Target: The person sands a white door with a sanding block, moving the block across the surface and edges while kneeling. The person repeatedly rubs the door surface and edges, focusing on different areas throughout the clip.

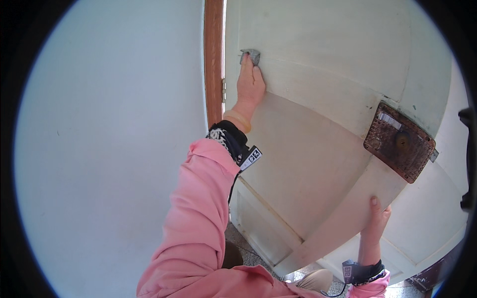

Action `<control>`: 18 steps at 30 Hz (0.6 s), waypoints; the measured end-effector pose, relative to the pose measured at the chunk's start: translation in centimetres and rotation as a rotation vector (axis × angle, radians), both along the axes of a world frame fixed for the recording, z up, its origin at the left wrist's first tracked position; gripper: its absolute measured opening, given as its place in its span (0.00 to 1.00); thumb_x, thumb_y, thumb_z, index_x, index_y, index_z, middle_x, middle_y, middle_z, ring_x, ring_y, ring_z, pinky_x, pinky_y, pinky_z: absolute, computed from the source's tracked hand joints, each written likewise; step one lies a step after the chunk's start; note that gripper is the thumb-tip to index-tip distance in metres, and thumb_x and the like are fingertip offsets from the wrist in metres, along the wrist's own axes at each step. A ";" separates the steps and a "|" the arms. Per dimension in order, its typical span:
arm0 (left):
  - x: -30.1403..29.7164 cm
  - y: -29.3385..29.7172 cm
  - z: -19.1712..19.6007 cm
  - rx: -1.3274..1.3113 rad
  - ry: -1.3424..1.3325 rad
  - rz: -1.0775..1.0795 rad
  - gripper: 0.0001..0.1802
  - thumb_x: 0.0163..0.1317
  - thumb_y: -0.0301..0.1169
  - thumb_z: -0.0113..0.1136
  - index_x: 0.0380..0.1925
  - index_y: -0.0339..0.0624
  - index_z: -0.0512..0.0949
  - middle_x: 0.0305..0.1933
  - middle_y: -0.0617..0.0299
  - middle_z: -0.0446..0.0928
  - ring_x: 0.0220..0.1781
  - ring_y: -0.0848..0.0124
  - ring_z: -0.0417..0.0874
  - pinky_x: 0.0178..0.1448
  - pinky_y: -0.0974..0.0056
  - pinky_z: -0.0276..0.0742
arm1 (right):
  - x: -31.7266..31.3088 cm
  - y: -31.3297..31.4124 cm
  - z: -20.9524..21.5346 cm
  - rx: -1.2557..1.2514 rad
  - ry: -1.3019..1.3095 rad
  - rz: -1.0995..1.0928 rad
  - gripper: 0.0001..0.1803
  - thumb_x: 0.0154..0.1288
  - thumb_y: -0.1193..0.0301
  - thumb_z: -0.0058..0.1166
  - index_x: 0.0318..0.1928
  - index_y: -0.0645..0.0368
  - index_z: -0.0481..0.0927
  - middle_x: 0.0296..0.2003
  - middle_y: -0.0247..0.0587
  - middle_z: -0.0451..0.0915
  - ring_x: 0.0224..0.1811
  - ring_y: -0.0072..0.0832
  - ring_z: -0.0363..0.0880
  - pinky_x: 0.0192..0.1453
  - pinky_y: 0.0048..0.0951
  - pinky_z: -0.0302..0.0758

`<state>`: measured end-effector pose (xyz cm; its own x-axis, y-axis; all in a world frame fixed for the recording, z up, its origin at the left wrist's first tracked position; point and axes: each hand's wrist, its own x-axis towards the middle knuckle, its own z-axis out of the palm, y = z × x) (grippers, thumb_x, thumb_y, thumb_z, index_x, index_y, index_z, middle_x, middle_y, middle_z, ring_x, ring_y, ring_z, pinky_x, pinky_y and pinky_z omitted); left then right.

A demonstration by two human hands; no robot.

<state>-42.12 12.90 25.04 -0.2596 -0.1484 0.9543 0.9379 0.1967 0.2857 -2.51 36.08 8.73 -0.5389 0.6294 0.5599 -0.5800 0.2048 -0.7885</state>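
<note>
My left hand [250, 85] is raised against a cream panelled door [308, 149], near its hinge side. Its fingers press a crumpled grey cloth [252, 55] onto the door's surface. Lower down on the right, my right hand [376, 222] grips the door's free edge. The thumb lies on the door's face, and the other fingers are mostly hidden behind the edge. Just above that hand sits a rusty brown lock case [400, 142] with a round keyhole part and a pale label, fixed to the door.
A plain white wall [109, 149] fills the left side. Between wall and door runs a brown wooden door frame [213, 59] with a metal hinge [224, 90]. Speckled floor [243, 241] shows below, beside my legs. Something dark stands at the lower right.
</note>
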 end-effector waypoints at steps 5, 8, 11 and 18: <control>5.3 2.7 -0.4 -0.084 0.130 0.004 0.30 0.76 0.32 0.41 0.71 0.22 0.60 0.77 0.31 0.58 0.79 0.35 0.56 0.83 0.47 0.50 | -0.1 0.6 -0.5 0.013 -0.025 -0.047 0.27 0.67 0.59 0.68 0.56 0.68 0.77 0.49 0.41 0.83 0.48 0.27 0.81 0.56 0.29 0.77; 11.9 5.6 -3.2 -0.224 0.427 -0.114 0.31 0.75 0.34 0.44 0.71 0.22 0.61 0.78 0.32 0.56 0.80 0.35 0.54 0.83 0.45 0.49 | -0.1 0.7 -0.5 0.022 -0.018 0.017 0.28 0.67 0.58 0.67 0.56 0.68 0.76 0.49 0.42 0.83 0.49 0.27 0.81 0.56 0.30 0.77; 14.0 5.4 -3.4 -0.359 0.474 -0.166 0.32 0.75 0.36 0.44 0.71 0.22 0.61 0.79 0.32 0.54 0.82 0.36 0.51 0.83 0.44 0.47 | 0.0 0.6 -0.5 0.015 -0.017 -0.011 0.29 0.67 0.57 0.68 0.57 0.69 0.76 0.49 0.42 0.83 0.49 0.28 0.81 0.55 0.30 0.77; 6.7 3.0 -2.0 -0.206 0.391 -0.054 0.32 0.78 0.37 0.39 0.73 0.21 0.57 0.79 0.32 0.54 0.82 0.39 0.52 0.84 0.49 0.45 | 0.5 1.4 -1.3 -0.002 0.032 -0.011 0.33 0.65 0.54 0.69 0.57 0.69 0.75 0.48 0.43 0.82 0.49 0.29 0.81 0.55 0.30 0.77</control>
